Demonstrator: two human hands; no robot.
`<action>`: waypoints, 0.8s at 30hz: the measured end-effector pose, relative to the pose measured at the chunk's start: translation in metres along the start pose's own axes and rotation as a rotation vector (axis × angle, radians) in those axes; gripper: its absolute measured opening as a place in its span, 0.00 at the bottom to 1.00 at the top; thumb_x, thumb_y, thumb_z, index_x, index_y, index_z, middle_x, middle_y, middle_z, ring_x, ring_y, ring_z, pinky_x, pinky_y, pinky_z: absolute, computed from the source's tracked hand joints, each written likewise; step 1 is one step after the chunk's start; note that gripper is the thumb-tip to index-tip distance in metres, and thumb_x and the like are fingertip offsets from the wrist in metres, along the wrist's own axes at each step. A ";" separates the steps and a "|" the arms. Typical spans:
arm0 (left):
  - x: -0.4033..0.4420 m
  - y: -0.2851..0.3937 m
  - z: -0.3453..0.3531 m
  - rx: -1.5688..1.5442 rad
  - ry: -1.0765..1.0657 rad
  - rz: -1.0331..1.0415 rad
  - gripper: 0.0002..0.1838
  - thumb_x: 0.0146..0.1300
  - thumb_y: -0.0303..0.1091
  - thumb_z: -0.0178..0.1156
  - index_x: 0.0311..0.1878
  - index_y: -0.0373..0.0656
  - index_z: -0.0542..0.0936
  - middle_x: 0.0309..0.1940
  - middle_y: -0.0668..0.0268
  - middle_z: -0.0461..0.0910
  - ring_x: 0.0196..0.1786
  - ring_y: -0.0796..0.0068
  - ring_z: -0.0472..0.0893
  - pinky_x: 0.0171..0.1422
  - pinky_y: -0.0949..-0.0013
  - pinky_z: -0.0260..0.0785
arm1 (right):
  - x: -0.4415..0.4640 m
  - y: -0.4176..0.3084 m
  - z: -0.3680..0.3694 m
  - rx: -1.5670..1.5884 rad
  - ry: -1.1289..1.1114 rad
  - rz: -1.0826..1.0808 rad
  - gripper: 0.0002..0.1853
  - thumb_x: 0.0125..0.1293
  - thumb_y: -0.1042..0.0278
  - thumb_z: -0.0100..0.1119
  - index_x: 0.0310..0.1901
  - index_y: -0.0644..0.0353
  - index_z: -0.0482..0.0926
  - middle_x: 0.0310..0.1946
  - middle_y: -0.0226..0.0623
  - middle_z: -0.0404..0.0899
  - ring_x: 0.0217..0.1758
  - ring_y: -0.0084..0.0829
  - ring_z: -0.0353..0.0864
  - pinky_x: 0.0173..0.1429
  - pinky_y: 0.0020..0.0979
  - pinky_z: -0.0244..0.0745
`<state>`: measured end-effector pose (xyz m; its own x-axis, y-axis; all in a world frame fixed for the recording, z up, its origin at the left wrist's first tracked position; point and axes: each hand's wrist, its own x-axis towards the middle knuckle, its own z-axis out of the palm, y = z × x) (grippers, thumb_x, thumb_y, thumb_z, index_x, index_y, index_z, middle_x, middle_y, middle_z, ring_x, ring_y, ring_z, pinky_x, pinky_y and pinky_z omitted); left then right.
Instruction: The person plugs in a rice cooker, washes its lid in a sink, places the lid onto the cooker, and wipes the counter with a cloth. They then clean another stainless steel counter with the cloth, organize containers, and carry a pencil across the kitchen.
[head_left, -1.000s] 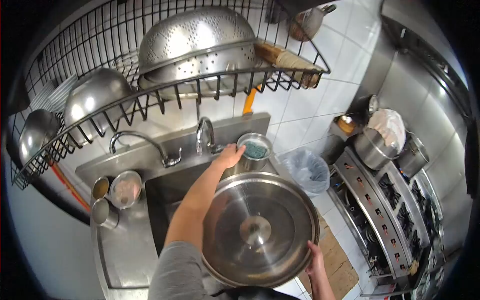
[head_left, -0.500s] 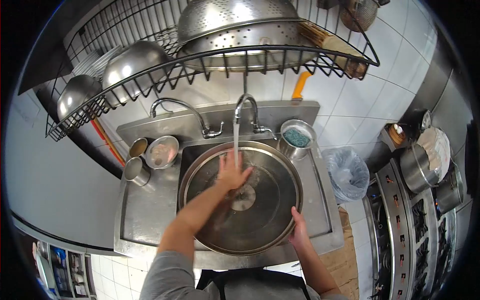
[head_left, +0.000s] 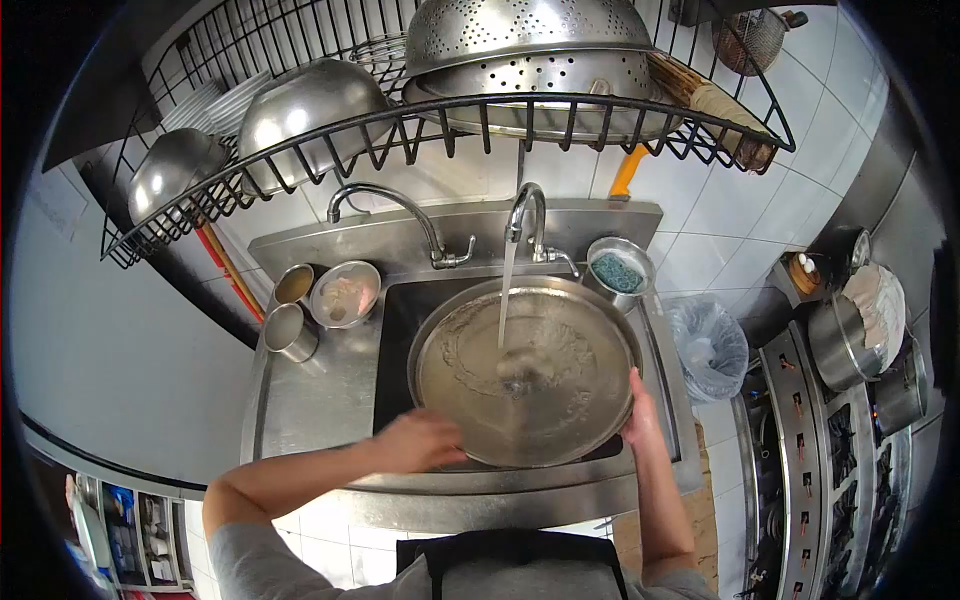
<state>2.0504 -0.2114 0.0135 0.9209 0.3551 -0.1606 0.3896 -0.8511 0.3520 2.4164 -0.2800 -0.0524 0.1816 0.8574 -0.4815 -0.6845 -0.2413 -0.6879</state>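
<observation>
While under a tap (head_left: 540, 228), plain pan (head_left: 545, 425)

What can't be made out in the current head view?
All in the head view:
Left hand: motion blur hides finger positions and whether it touches the round metal pan.
Right hand: the pan's edge hides any fingers underneath.
Sink basin: its floor is mostly covered by the pan.
Stockpot: a draped cloth hides any contents.
Colander: its top is cut off by the upper edge.
</observation>
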 end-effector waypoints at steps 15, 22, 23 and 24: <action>0.165 -0.146 -0.016 -0.296 0.835 -0.516 0.18 0.53 0.46 0.56 0.30 0.38 0.82 0.33 0.50 0.79 0.39 0.52 0.79 0.47 0.55 0.68 | 0.065 0.037 0.076 -0.918 0.070 -0.637 0.26 0.66 0.50 0.55 0.18 0.63 0.72 0.14 0.23 0.64 0.22 0.18 0.60 0.28 0.27 0.59; 0.235 -0.058 0.005 -0.187 1.315 -0.627 0.27 0.55 0.33 0.51 0.55 0.22 0.68 0.58 0.41 0.64 0.64 0.43 0.60 0.68 0.43 0.50 | 0.084 0.034 0.094 -0.796 0.200 -0.653 0.25 0.69 0.51 0.51 0.20 0.64 0.72 0.16 0.23 0.63 0.24 0.18 0.57 0.29 0.26 0.57; 0.240 -0.073 0.000 -0.321 1.272 -0.743 0.26 0.55 0.32 0.52 0.54 0.22 0.68 0.59 0.41 0.64 0.65 0.44 0.59 0.68 0.44 0.50 | 0.079 0.033 0.096 -0.812 0.219 -0.657 0.25 0.69 0.51 0.51 0.20 0.64 0.72 0.16 0.22 0.63 0.24 0.18 0.57 0.29 0.26 0.58; 0.240 -0.090 -0.011 -0.452 1.221 -0.859 0.25 0.55 0.31 0.53 0.53 0.22 0.68 0.59 0.41 0.63 0.65 0.44 0.59 0.67 0.45 0.51 | 0.076 0.033 0.099 -0.827 0.235 -0.658 0.25 0.69 0.51 0.51 0.21 0.65 0.72 0.17 0.22 0.64 0.24 0.18 0.58 0.29 0.26 0.58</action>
<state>2.2362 -0.0458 -0.0463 -0.2076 0.9348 0.2882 0.5491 -0.1324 0.8252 2.3378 -0.1780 -0.0582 0.5306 0.8434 0.0848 0.2691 -0.0727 -0.9604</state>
